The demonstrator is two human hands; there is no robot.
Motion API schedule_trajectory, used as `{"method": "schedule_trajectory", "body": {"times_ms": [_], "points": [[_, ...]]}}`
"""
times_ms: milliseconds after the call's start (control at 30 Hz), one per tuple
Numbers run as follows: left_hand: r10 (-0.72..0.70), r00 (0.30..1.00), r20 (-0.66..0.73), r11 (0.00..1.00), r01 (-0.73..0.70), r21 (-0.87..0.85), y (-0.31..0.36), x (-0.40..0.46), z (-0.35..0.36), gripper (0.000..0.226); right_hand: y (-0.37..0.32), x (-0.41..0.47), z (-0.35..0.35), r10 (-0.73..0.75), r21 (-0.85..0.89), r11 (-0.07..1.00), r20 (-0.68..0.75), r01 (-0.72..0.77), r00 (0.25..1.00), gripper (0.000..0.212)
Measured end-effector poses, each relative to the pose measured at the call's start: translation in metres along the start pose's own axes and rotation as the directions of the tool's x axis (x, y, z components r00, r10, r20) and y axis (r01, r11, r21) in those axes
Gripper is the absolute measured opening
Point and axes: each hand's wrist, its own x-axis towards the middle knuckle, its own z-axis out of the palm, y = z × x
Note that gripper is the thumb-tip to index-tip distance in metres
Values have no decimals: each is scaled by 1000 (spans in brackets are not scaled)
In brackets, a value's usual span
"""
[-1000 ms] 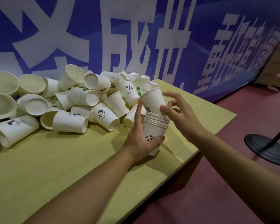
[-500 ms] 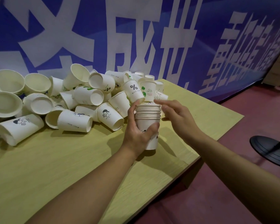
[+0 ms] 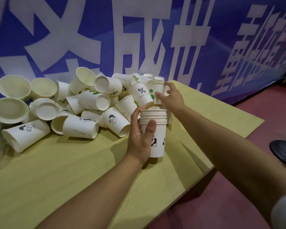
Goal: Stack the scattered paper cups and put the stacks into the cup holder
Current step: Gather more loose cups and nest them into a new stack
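Two bare hands work over a light wooden table (image 3: 59,176) in the head view. The left hand (image 3: 141,138) grips a stack of paper cups (image 3: 155,129), with the thumb across the front of the stack and the fingers curled round its far side. The stack stands upright, mouth up, and its bottom seems to rest on the table close to the near right edge. Its lowest cup carries a small panda print, and many rolled rims sit tightly one above another at the top.

The right hand (image 3: 171,99) is beyond the stack, a little higher and to the right of it. Its fingers curl round a single cup with a green leaf print (image 3: 155,92), thumb on the near side and fingers over the rim on the right side. This cup is upright and is still among the other cups.

Just left of the right hand, and above the left hand, stands a cup marked "% NICE DAY" (image 3: 143,95), tilted and touching the leaf cup. Further left of the left hand lies a big pile of scattered paper cups (image 3: 82,103), most on their sides, some nested in pairs. A blue banner with large white characters (image 3: 139,38) hangs behind the pile. To the right of the right arm, on the red floor (image 3: 254,113), is a black round stand base (image 3: 284,151).
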Motion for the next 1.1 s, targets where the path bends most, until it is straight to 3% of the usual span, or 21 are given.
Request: {"method": "schedule_trajectory", "body": {"times_ms": [167,367,533,633,733,967,1100], "points": [[13,1000,8,999,-13,41,-1,0,1,54,2,1,4,12,70,997,25,-13,1000,71],[54,998,43,995,-57,79,4,-4,3,60,-14,-21,-26,-147,202,963,-174,181,974,69],[12,995,99,994,-22,105,5,-6,2,53,-36,-80,-59,-246,321,912,-69,255,967,60],[-8,993,121,989,-11,150,4,-8,2,65,-33,-113,-65,-274,343,906,30,248,961,60],[-2,991,135,981,-24,191,2,-9,2,74,-23,-133,-66,-278,321,917,94,235,956,59],[45,999,26,984,-49,169,9,-7,3,79,-4,-147,-66,-257,258,940,109,222,960,25],[56,998,1,982,-55,183,24,-4,2,65,-9,-129,-72,-307,16,952,92,307,947,29]]}}
